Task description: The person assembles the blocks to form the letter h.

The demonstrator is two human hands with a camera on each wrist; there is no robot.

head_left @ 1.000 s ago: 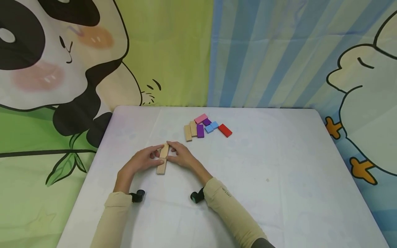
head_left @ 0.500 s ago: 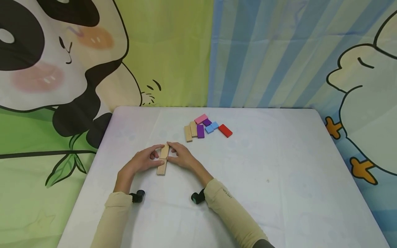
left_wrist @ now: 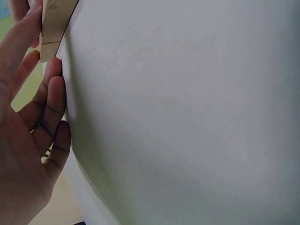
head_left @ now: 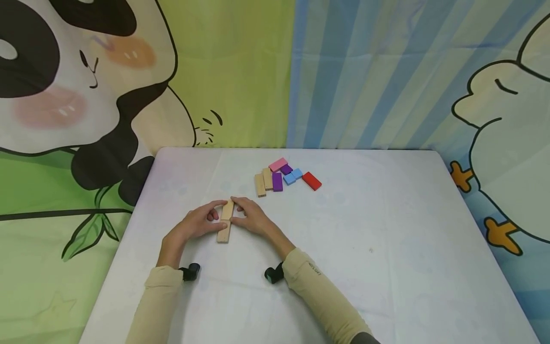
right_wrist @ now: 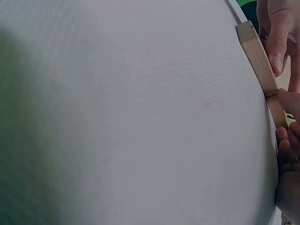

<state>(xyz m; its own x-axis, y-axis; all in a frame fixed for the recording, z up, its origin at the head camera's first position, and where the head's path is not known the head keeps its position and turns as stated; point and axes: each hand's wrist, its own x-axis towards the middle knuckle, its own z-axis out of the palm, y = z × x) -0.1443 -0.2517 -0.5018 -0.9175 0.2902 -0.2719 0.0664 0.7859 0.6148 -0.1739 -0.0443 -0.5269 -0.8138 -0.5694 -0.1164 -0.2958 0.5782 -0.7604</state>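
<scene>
Two plain wooden blocks lie end to end in a line left of the table's middle, the far block (head_left: 227, 211) meeting the near block (head_left: 223, 235). From the left side, my left hand (head_left: 196, 222) holds them, its index finger at the far block's outer end and its thumb on the near block by the joint. My right hand (head_left: 254, 218) pinches the far block from the right, index finger at its far corner, thumb beside the joint. The right wrist view shows the seam between the blocks, with the near block (right_wrist: 257, 58) in front.
Behind the hands is a loose group of blocks: two plain ones (head_left: 260, 185), a pink block (head_left: 278, 165), purple blocks (head_left: 277, 182), light blue blocks (head_left: 290, 178) and a red block (head_left: 312, 181). All lie on the white-covered table (head_left: 365, 210), in front of a cartoon-printed curtain (head_left: 240, 71).
Hands and blocks stay almost as they were; the near block lies very slightly straighter against the far one than a second ago.
</scene>
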